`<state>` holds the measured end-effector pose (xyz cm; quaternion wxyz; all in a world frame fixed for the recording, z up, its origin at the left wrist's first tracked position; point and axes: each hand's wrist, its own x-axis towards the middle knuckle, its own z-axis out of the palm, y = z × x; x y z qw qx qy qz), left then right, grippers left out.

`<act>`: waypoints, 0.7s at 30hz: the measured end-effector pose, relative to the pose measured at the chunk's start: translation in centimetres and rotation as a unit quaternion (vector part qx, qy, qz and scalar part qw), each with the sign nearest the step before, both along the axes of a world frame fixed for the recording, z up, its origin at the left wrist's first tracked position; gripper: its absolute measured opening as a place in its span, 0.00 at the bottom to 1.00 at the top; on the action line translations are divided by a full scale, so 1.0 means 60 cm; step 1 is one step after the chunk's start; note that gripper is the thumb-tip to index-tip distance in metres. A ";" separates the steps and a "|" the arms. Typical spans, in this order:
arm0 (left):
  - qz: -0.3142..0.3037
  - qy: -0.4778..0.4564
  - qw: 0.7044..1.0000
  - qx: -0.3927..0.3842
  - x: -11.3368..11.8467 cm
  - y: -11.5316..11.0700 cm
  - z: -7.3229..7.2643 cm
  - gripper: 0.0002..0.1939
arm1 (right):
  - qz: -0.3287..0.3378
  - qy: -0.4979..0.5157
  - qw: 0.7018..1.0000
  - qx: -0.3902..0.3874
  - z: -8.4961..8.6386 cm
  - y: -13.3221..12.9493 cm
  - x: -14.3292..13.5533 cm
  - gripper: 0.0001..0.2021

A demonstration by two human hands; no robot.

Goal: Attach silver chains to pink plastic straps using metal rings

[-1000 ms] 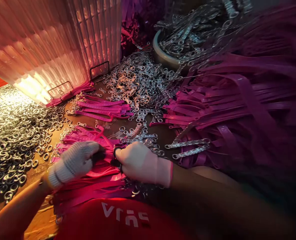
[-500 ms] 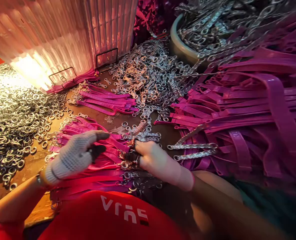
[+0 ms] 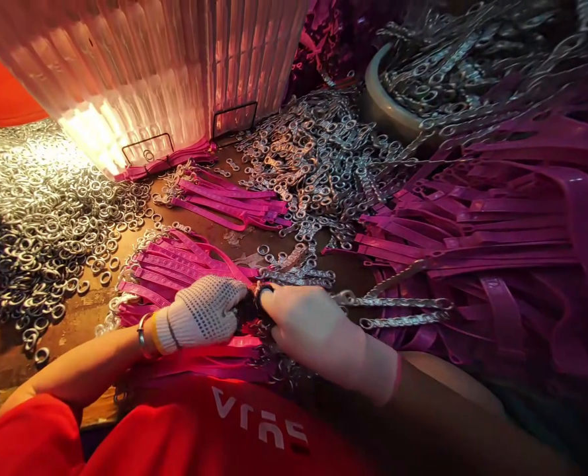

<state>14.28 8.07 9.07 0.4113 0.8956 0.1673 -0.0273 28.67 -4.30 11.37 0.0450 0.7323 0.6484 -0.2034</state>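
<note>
My left hand (image 3: pixel 199 314), in a white glove with dark dots and blackened fingertips, is closed at the right ends of a bundle of pink straps (image 3: pixel 165 264). Its fingertips meet those of my right hand (image 3: pixel 313 330), in a plain pale glove and also closed. A dark ring-like shape shows at the right fingertips; what either hand pinches is hidden between them. Metal rings hang on the straps' left ends. Just beyond my hands lie short braided silver chain pieces (image 3: pixel 298 274). To the right, two longer chain pieces (image 3: pixel 405 322) stretch toward more pink straps.
Loose metal rings (image 3: pixel 40 225) are heaped at left, small metal links (image 3: pixel 318 152) in the middle back. A basin (image 3: pixel 393 99) overflows with chains at the back right. A large pile of pink straps (image 3: pixel 497 231) fills the right. A ribbed translucent panel (image 3: pixel 165 73) stands behind a bright light.
My left hand has moved right and closed, from open above the pink straps to touching my right hand. The whole view has shifted slightly, with the scene sliding rightward.
</note>
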 end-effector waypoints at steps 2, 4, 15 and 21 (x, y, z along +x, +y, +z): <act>-0.014 -0.009 0.999 0.028 -0.004 -0.005 -0.003 0.07 | -0.030 0.000 0.999 0.030 -0.010 0.002 -0.001 0.12; 0.020 -0.051 0.998 0.035 -0.010 -0.013 -0.006 0.06 | -0.072 0.017 0.993 0.093 -0.030 -0.003 -0.003 0.11; 0.106 -0.068 0.985 -0.122 -0.036 -0.006 -0.007 0.13 | -0.127 0.117 0.957 0.232 -0.077 -0.027 -0.035 0.13; 0.073 -0.048 0.984 -0.155 -0.036 0.017 0.010 0.12 | -0.119 0.246 0.950 0.152 -0.040 -0.007 -0.010 0.08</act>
